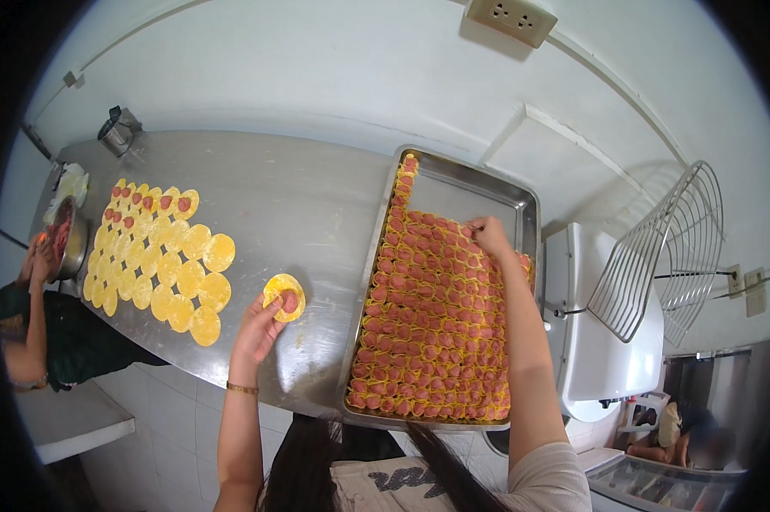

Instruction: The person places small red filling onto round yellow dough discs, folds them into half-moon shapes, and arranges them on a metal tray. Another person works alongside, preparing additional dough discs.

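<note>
Left hand [258, 333] clamped on meat-topped wrapper [277, 285], left of tray [462, 189]! Right hand [490, 236] inside tray, over dumplings [427, 316], can't tell grip. Light pinch wanted, filling centred, pieces seated snug.

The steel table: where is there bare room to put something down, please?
Table: between the yellow wrappers and the tray, beyond the left hand. Tray: its far end, beside the single left column, beyond the right hand. Crowded: the tray's filled rows and the wrappers' patch.
</note>
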Tool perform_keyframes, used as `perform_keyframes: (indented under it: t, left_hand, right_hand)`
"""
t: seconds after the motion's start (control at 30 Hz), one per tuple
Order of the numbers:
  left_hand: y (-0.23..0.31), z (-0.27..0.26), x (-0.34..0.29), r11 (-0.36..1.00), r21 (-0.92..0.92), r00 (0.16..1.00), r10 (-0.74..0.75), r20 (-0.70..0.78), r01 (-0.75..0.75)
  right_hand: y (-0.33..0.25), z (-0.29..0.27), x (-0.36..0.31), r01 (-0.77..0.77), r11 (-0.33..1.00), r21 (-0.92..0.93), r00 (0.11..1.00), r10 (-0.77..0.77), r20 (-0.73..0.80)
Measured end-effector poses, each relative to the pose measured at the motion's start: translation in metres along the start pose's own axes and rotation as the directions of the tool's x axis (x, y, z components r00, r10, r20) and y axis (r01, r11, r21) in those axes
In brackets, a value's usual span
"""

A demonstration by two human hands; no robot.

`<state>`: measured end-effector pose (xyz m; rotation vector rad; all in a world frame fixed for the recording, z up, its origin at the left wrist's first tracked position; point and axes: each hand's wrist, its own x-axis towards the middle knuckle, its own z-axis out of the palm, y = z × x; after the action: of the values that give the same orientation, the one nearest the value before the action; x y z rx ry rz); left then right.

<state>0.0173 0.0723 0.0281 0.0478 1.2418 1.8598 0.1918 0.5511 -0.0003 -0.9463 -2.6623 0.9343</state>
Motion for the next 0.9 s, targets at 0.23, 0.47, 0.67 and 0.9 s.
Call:
perform_keyframes:
  t: [0.23, 0.47, 0.67, 0.9]
  left_hand:
    - [0.006, 0.004, -0.010, 0.999, 0.006, 0.997, -0.044, 0.071, 0.044]
    - [0.024, 0.016, -0.018, 0.969, -0.183, 0.955, -0.111, 0.274, 0.165]
    - [0.040, 0.003, -0.017, 0.962, -0.138, 0.947, -0.193, 0.257, 0.234]
    - [0.009, -0.038, -0.017, 0.960, 0.143, 0.968, -0.248, 0.036, 0.241]
  right_hand:
    - [0.004, 0.004, 0.001, 0.003, 1.000, -0.014, 1.000, -0.003, -0.005]
    - [-0.073, 0.026, -0.019, 0.001, 0.996, 0.092, 0.942, 0.029, -0.335]
    - [-0.229, 0.139, -0.127, -0.501, 0.152, 0.852, 0.834, -0.178, 0.522]
    - [-0.268, 0.217, -0.186, -0.532, 0.033, 0.846, 0.823, 0.253, 0.508]
